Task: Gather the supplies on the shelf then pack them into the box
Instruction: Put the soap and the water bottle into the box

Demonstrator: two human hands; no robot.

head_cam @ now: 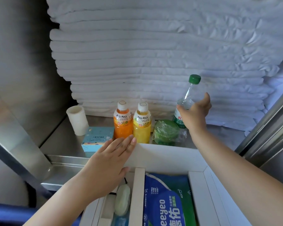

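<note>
My right hand [194,111] grips a clear water bottle [186,97] with a green cap and green label, held tilted above the right side of the steel shelf [55,136]. My left hand [111,160] lies flat with straight fingers on the far rim of the white box [162,154]. On the shelf stand an orange Mogu Mogu bottle [122,121] and a yellow one [142,123]. Beside them lie a green item wrapped in plastic [166,132], a light blue carton [96,137] and a white cup [77,119]. Inside the box lie a blue and green packet [168,199] and a pale oval item [122,199].
A tall stack of folded white linen [153,62] fills the back of the shelf behind the bottles. Steel walls close the shelf on the left [23,79] and right [268,128]. White dividers [138,193] split the box into compartments.
</note>
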